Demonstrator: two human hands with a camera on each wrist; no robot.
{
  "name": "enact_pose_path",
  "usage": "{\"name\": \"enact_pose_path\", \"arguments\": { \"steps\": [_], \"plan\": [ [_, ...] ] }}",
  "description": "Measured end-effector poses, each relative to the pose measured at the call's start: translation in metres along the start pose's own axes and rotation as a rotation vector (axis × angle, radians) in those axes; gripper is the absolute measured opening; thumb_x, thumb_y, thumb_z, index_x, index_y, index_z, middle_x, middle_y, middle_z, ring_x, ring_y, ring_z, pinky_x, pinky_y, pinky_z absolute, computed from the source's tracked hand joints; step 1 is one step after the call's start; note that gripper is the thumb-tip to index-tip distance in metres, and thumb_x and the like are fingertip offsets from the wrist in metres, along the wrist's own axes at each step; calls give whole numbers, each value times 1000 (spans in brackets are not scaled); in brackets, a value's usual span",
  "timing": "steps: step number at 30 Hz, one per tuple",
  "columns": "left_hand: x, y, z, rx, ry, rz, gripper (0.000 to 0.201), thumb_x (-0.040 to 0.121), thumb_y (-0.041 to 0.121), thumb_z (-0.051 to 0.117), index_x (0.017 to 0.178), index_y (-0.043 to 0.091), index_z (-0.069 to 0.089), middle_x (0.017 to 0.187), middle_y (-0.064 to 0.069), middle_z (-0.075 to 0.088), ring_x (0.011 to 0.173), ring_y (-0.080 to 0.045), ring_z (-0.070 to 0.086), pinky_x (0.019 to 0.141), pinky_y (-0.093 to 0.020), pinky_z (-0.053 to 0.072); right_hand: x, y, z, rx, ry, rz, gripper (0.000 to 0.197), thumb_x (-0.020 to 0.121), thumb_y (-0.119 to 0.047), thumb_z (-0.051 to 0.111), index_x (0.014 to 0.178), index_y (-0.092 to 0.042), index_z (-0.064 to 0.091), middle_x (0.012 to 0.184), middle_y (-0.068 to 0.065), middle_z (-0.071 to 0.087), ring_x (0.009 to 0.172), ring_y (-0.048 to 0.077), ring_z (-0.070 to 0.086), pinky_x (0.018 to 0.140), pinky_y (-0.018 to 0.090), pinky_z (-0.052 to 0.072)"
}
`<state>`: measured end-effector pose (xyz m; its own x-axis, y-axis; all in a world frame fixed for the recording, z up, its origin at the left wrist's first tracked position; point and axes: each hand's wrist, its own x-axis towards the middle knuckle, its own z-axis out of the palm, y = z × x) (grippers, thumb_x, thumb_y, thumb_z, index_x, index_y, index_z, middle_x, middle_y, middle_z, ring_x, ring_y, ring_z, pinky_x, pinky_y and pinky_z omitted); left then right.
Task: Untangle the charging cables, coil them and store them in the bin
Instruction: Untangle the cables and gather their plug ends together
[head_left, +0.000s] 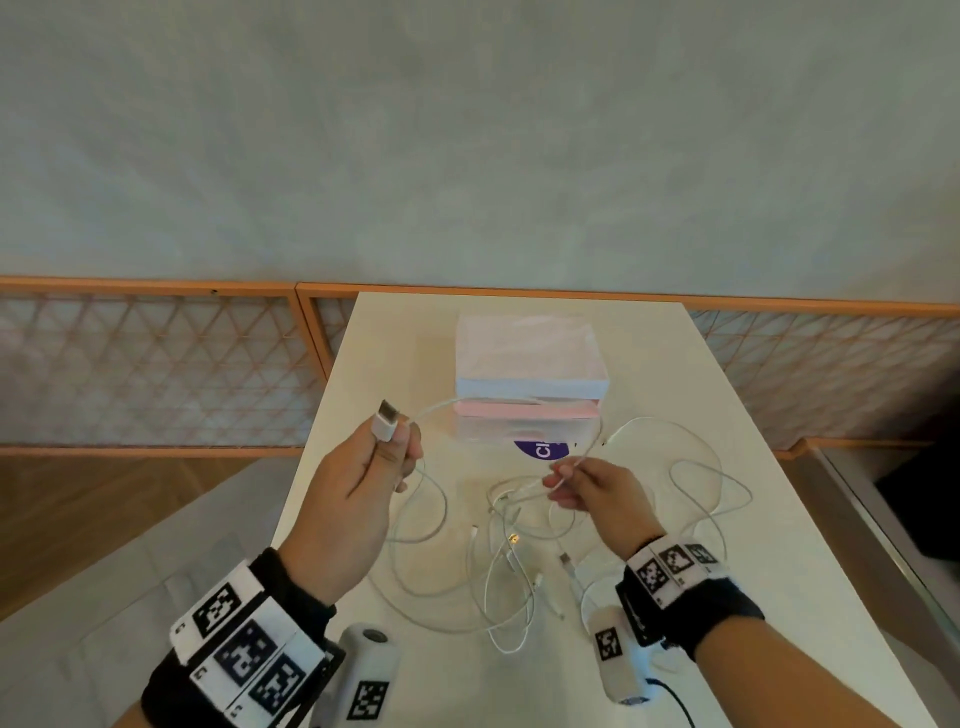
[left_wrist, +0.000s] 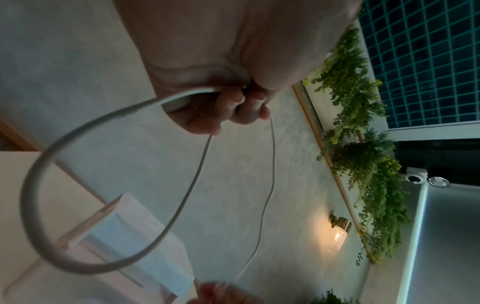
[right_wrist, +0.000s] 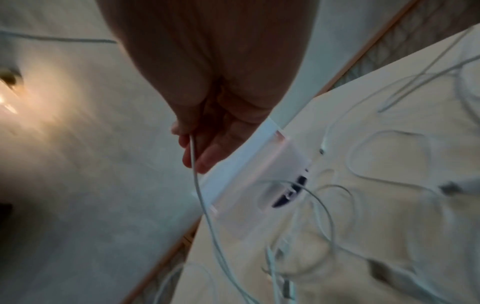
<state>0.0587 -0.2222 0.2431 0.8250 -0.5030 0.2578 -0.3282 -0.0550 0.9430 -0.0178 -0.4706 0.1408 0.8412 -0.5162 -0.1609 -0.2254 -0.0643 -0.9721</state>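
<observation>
**Coiling only begun; bin not yet filled**

Head view: the thin white charging cable (head_left: 498, 402) is held above the white table (head_left: 727, 597). Its plug is pinched by the left hand (head_left: 358, 483), its cord by the right hand (head_left: 597, 493). The other white cables (head_left: 498, 571) lie tangled mid-table; the translucent plastic bin (head_left: 530, 374) waits near the far edge.

Left wrist view: fingers (left_wrist: 233, 107) are curled on one loop.

Right wrist view: fingertips (right_wrist: 189, 144) are pinching the cord.

The charging cables (head_left: 498, 545) are white, and the plug (head_left: 385, 425) held up by the left hand (head_left: 353, 499) is white with a grey metal tip. The table (head_left: 769, 597) is cream white. The bin (head_left: 530, 379) is milky and half transparent, with a pink band below its rim and a dark blue round label with white letters low on its front. Both wrist bands (head_left: 244, 649) are black and carry white tags with black square patterns. The wall (head_left: 467, 130) is pale grey-green. The railing (head_left: 156, 364) has an orange frame and a lattice of diamonds. The plants (left_wrist: 363, 154) are green, beside teal tiles (left_wrist: 428, 57) with pale lines.
</observation>
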Motion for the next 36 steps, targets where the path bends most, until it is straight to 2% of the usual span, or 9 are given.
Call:
{"name": "enact_pose_path", "arguments": {
  "steps": [2, 10, 19, 22, 25, 27, 30, 33, 36],
  "plan": [
    [-2, -4, -2, 8, 10, -30, 35, 85, 55, 34, 73, 28, 54, 66, 18, 53, 65, -3, 49, 68, -31, 43, 2, -22, -8, 34, 32, -84, 20, 93, -6, 50, 84, -13, 67, 67, -5, 73, 62, 5, 66, 59, 15, 54],
    [-4, -10, 0, 28, 9, -31, 35, 85, 54, 34, 74, 29, 55, 65, 10, 51, 64, -6, 45, 66, -30, 41, 2, -91, -27, 115, 70, -286, 20, 94, -5, 48, 79, -11, 61, 72, 3, 68, 70, 12, 69, 60, 19, 55],
    [5, -9, -2, -2, 28, -24, 35, 84, 56, 35, 73, 29, 56, 63, 12, 51, 62, -5, 44, 67, -31, 42, 3, -79, -29, -17, 177, -392, 16, 95, -9, 48, 85, -14, 60, 72, 3, 61, 65, 7, 61, 63, 14, 48],
    [10, -9, -8, -30, 82, -18, 35, 84, 56, 36, 74, 29, 56, 62, 14, 49, 61, -5, 43, 67, -31, 42, 1, -60, -40, -161, 188, -343, 22, 97, -18, 43, 83, -17, 60, 68, -1, 58, 60, 3, 53, 60, 11, 43],
    [14, -10, -15, -44, 130, -1, 34, 84, 55, 37, 73, 29, 56, 67, 9, 46, 62, -5, 43, 65, -30, 42, 2, -31, -57, -403, 197, -210, 30, 97, -27, 42, 69, -22, 51, 62, -1, 56, 59, 9, 51, 60, 25, 41],
    [15, -11, -16, -42, 127, 4, 33, 84, 55, 37, 73, 31, 57, 69, 7, 47, 62, -4, 44, 64, -24, 44, 3, -7, -67, -528, 178, -105, 31, 96, -31, 44, 67, -20, 49, 66, 4, 58, 68, 22, 58, 65, 33, 41],
    [16, -10, -10, -6, 82, 14, 33, 83, 55, 37, 72, 33, 58, 63, 12, 48, 60, -4, 43, 61, -18, 43, 5, 31, -76, -683, 99, 5, 22, 96, -21, 45, 78, -13, 55, 86, 11, 61, 85, 29, 57, 70, 30, 35],
    [17, -11, -8, -18, 81, 7, 32, 84, 55, 37, 72, 34, 57, 60, 12, 47, 59, -5, 41, 62, -23, 42, 3, 57, -88, -695, 151, 119, 22, 95, -14, 45, 89, -7, 65, 100, 13, 64, 100, 30, 58, 77, 26, 34],
    [18, -14, -11, -4, 83, -19, 32, 85, 55, 36, 73, 33, 57, 58, 14, 47, 59, -5, 41, 63, -22, 41, 3, 52, -97, -560, 215, 126, 25, 97, -19, 42, 84, -16, 63, 88, 11, 67, 94, 31, 61, 77, 30, 39]
  ]
}}
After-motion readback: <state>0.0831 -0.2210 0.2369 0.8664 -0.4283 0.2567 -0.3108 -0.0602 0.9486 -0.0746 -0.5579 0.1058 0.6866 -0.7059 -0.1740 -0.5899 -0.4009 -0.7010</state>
